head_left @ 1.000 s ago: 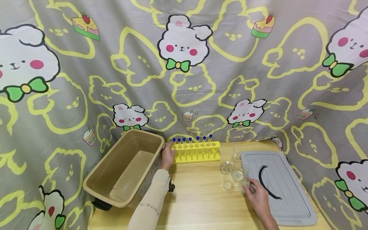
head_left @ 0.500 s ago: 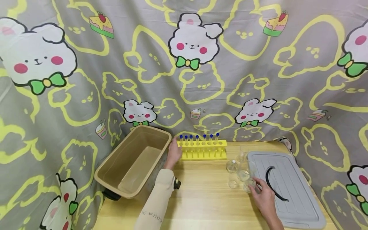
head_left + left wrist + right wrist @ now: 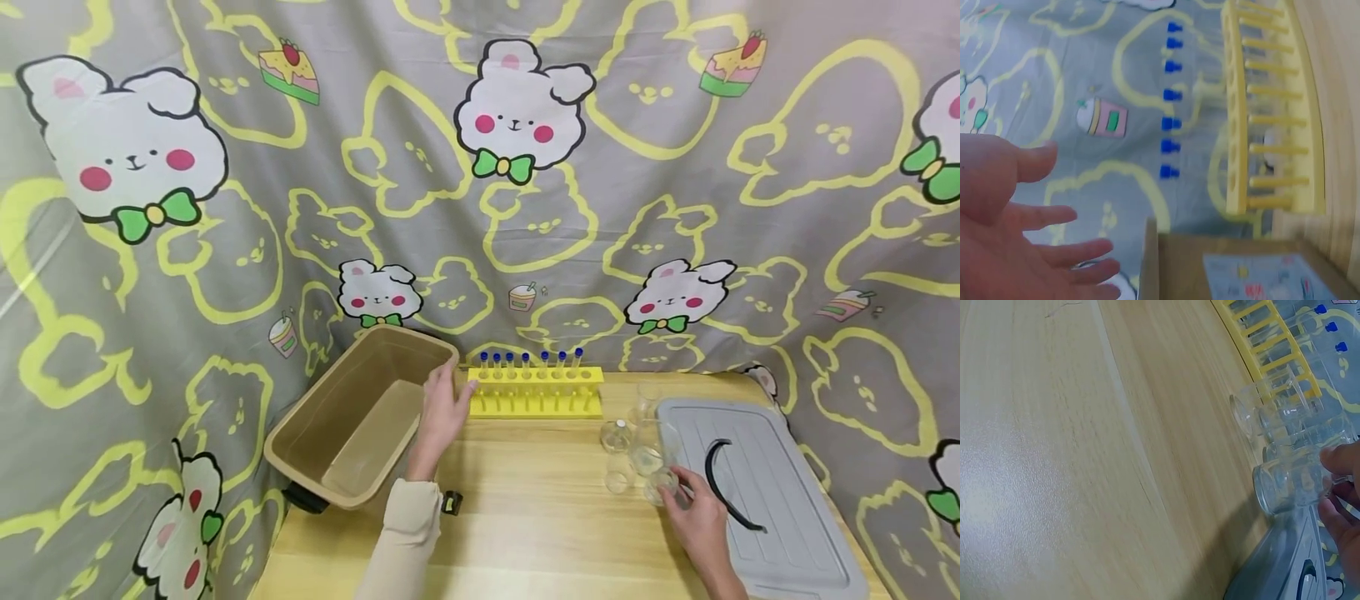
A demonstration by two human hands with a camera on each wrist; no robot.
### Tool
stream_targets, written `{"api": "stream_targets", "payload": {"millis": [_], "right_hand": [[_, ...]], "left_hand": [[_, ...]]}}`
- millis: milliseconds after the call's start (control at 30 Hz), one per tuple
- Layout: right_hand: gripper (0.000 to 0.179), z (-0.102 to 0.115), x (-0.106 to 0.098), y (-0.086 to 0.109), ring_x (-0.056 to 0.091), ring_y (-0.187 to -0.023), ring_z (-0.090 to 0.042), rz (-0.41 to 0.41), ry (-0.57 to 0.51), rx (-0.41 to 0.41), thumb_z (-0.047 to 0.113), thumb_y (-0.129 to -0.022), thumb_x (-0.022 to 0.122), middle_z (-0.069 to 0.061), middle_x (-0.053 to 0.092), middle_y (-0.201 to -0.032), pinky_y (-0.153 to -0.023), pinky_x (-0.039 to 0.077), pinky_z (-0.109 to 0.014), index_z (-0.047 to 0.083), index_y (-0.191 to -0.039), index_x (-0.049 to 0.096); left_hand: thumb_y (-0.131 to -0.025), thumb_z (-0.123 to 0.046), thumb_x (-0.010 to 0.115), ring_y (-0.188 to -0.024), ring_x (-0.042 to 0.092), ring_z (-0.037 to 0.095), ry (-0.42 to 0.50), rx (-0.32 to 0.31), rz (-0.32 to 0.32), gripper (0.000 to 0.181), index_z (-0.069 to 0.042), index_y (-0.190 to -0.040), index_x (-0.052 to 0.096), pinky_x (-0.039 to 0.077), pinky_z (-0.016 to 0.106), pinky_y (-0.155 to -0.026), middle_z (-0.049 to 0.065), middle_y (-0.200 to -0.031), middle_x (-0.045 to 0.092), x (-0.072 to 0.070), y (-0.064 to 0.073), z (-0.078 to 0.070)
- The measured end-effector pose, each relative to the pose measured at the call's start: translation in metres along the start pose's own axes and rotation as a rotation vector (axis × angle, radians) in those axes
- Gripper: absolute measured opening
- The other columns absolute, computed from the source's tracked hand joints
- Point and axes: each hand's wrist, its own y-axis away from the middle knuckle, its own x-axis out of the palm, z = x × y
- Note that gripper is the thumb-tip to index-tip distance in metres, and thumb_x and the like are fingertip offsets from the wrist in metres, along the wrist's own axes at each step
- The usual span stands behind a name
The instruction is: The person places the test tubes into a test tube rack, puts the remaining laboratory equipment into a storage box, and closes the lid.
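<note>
My left hand (image 3: 441,410) is raised over the right rim of the brown plastic bin (image 3: 375,429), near the left end of a yellow test tube rack (image 3: 536,408). In the left wrist view its fingers are spread and hold nothing. The rack bears several clear test tubes with blue caps (image 3: 1171,95). At the right, my right hand (image 3: 701,518) holds a small clear glass beaker (image 3: 1291,484) between thumb and fingers, seen in the right wrist view. Behind that beaker stand several other clear glass vessels (image 3: 617,437), partly overlapping one another.
A grey lid (image 3: 787,483) with a black handle (image 3: 723,492) lies along the right side of the wooden table (image 3: 525,533). The bin occupies the left back corner, with a black handle at its near end. A patterned curtain (image 3: 570,217) hangs behind and around the table.
My left hand has come off the left end of the rack and lifted toward the bin. The right hand keeps its hold on the glass beaker. The head view has turned slightly left.
</note>
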Motion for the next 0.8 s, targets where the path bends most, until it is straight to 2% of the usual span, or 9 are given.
{"api": "stream_targets", "payload": {"millis": [267, 333, 367, 567, 600, 800], "right_hand": [[0.042, -0.002, 0.000, -0.001, 0.068, -0.100, -0.041, -0.006, 0.015, 0.012, -0.010, -0.076, 0.085, -0.025, 0.072, -0.107, -0.081, 0.040, 0.004, -0.006, -0.116, 0.069], [0.042, -0.001, 0.000, 0.000, 0.068, -0.100, -0.042, -0.010, 0.014, 0.011, -0.010, -0.076, 0.085, -0.025, 0.072, -0.107, -0.080, 0.041, 0.003, -0.007, -0.115, 0.069], [0.043, -0.002, -0.001, 0.000, 0.070, -0.099, -0.032, -0.012, 0.007, 0.016, -0.010, -0.076, 0.085, -0.025, 0.072, -0.107, -0.081, 0.041, 0.003, -0.007, -0.115, 0.069], [0.042, -0.001, -0.002, 0.002, 0.069, -0.101, -0.032, 0.002, -0.006, 0.037, -0.011, -0.077, 0.083, -0.027, 0.070, -0.109, -0.081, 0.041, 0.003, -0.008, -0.117, 0.068], [0.042, 0.000, -0.001, 0.002, 0.067, -0.102, -0.043, 0.006, -0.004, 0.035, -0.011, -0.077, 0.083, -0.028, 0.070, -0.109, -0.081, 0.040, 0.003, -0.009, -0.117, 0.068], [0.043, 0.001, 0.001, 0.002, 0.066, -0.102, -0.046, 0.013, -0.014, 0.037, -0.013, -0.077, 0.082, -0.030, 0.069, -0.110, -0.080, 0.038, 0.005, -0.010, -0.117, 0.067]], "left_hand": [[-0.105, -0.019, 0.059, -0.134, 0.044, 0.046, -0.021, -0.001, -0.254, 0.045, -0.002, -0.147, 0.053, 0.039, 0.060, -0.110, 0.024, -0.148, 0.049, -0.040, 0.021, 0.021], [-0.106, -0.020, 0.059, -0.133, 0.044, 0.046, -0.044, -0.040, -0.283, 0.044, -0.004, -0.146, 0.053, 0.038, 0.063, -0.107, 0.023, -0.148, 0.049, -0.051, 0.028, 0.028], [-0.106, -0.021, 0.059, -0.132, 0.044, 0.047, -0.063, -0.060, -0.290, 0.045, -0.005, -0.147, 0.053, 0.037, 0.065, -0.106, 0.023, -0.149, 0.048, -0.057, 0.031, 0.032], [-0.104, -0.025, 0.060, -0.134, 0.039, 0.051, -0.177, -0.192, -0.336, 0.051, -0.007, -0.150, 0.048, 0.032, 0.073, -0.104, 0.025, -0.152, 0.042, -0.089, 0.053, 0.059], [-0.104, -0.025, 0.061, -0.134, 0.038, 0.052, -0.186, -0.207, -0.352, 0.052, -0.006, -0.150, 0.048, 0.032, 0.074, -0.104, 0.026, -0.152, 0.041, -0.094, 0.057, 0.063], [-0.103, -0.027, 0.061, -0.135, 0.034, 0.056, -0.195, -0.298, -0.419, 0.055, -0.005, -0.151, 0.046, 0.026, 0.075, -0.106, 0.029, -0.152, 0.038, -0.117, 0.072, 0.087]]}}
